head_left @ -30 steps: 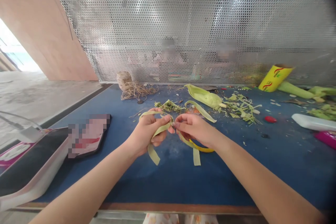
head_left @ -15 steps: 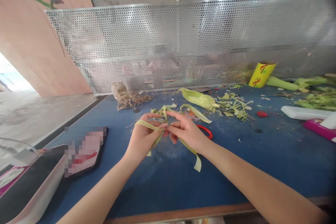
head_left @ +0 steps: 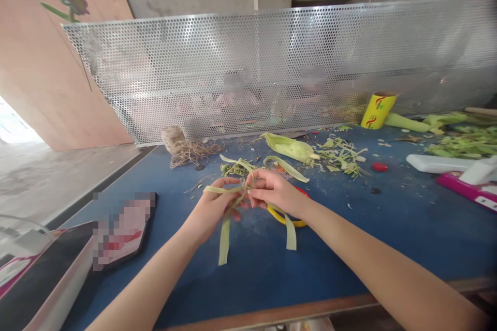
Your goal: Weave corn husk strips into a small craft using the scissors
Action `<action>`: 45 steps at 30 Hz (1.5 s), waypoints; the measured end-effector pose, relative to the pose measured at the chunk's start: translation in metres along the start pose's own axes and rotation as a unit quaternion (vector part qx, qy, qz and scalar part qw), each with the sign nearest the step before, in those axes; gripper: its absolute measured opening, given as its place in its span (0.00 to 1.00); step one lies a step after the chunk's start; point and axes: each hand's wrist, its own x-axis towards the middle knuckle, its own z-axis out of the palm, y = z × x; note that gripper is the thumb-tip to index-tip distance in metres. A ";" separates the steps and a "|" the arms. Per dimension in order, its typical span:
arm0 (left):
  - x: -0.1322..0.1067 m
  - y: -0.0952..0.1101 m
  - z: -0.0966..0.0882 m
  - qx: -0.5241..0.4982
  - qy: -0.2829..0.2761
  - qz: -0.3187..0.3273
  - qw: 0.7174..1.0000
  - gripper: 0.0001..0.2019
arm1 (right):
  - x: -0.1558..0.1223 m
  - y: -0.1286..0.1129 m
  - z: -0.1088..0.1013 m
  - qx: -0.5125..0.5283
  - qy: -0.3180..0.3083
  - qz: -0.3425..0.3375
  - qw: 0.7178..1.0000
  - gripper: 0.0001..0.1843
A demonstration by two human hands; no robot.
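My left hand point(head_left: 217, 207) and my right hand point(head_left: 277, 193) meet over the middle of the blue table, fingertips pinching pale green corn husk strips point(head_left: 224, 240) where they cross. One strip lies over the back of my left hand; other ends dangle below both hands. The exact crossing or knot is partly hidden by my fingers. Under my right hand lies a pair of scissors with red and yellow handles point(head_left: 289, 220), mostly covered. Just beyond are a husk-wrapped corn cob point(head_left: 291, 148), a curved husk strip point(head_left: 287, 168) and a pile of green shreds point(head_left: 236, 167).
A phone point(head_left: 126, 232) lies at left beside a white-edged dark device point(head_left: 50, 269). A twine bundle point(head_left: 194, 152), husk scraps point(head_left: 341, 155), a yellow roll point(head_left: 378, 111) and a white and magenta tool point(head_left: 466, 178) lie farther off. A perforated metal screen point(head_left: 252, 62) edges the table's back.
The strip end under my left hand now hangs lower and straighter. My right fingers have shifted slightly at the crossing. A yellow scissor handle has come into sight; the view has tilted slightly.
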 end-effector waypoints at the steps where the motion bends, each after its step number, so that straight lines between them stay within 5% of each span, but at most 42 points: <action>1: 0.000 0.001 0.000 0.009 0.000 -0.010 1.000 0.14 | 0.000 0.000 -0.001 -0.014 0.017 0.000 1.000 0.09; 8: 0.000 0.000 -0.002 0.025 -0.010 -0.003 1.000 0.19 | 0.002 0.006 0.001 0.019 0.012 0.062 0.998 0.14; 20: -0.002 0.004 0.001 0.006 -0.013 -0.004 1.000 0.21 | 0.003 0.004 0.003 -0.070 0.104 -0.012 0.992 0.12; 29: -0.006 0.007 0.000 0.020 -0.003 -0.021 1.000 0.16 | -0.002 -0.009 -0.002 -0.091 -0.024 -0.001 0.996 0.13; 33: -0.005 0.008 -0.002 0.025 0.004 -0.019 0.999 0.15 | -0.002 -0.010 -0.002 -0.127 0.014 0.005 0.992 0.10; 38: -0.005 0.008 -0.003 0.121 0.006 0.051 0.991 0.20 | 0.002 -0.001 0.000 -0.123 0.084 0.019 0.989 0.06; 45: -0.011 -0.006 0.007 0.278 0.072 0.195 0.938 0.21 | 0.002 0.007 0.003 -0.102 0.154 0.074 0.980 0.05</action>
